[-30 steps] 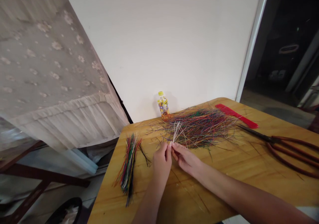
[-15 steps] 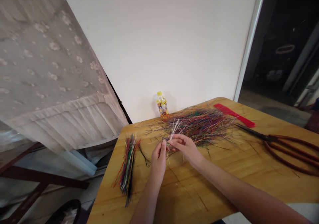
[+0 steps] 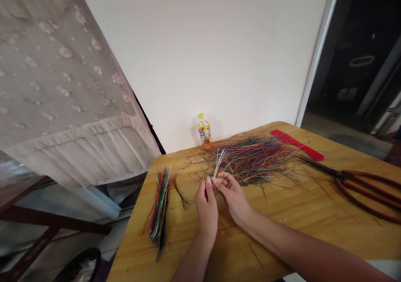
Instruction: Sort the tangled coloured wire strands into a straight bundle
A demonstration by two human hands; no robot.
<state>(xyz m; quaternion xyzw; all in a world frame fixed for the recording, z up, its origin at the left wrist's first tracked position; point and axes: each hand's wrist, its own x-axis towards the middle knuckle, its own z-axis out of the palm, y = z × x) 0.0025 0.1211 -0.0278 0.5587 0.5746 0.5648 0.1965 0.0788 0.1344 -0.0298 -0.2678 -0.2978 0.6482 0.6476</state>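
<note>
My left hand (image 3: 206,203) and my right hand (image 3: 231,193) meet over the wooden table (image 3: 282,223), fingers pinched together on a small tuft of pale thin strands (image 3: 219,161) that fans upward from the fingertips. Just beyond them lies a loose heap of thin coloured strands (image 3: 250,156). To the left of my left hand rests a gathered bundle of coloured strands (image 3: 160,207), lying lengthwise near the table's left edge.
A small yellow-capped bottle (image 3: 204,132) stands at the table's back edge against the white wall. A red comb (image 3: 296,145) and large dark scissors (image 3: 354,181) lie at the right. A lace curtain (image 3: 62,94) hangs at the left; a dark doorway (image 3: 360,56) opens at the right.
Both hands drew a little nearer to me with the pale tuft still pinched between them, after reaching toward the heap half a second ago. The view shifted slightly.
</note>
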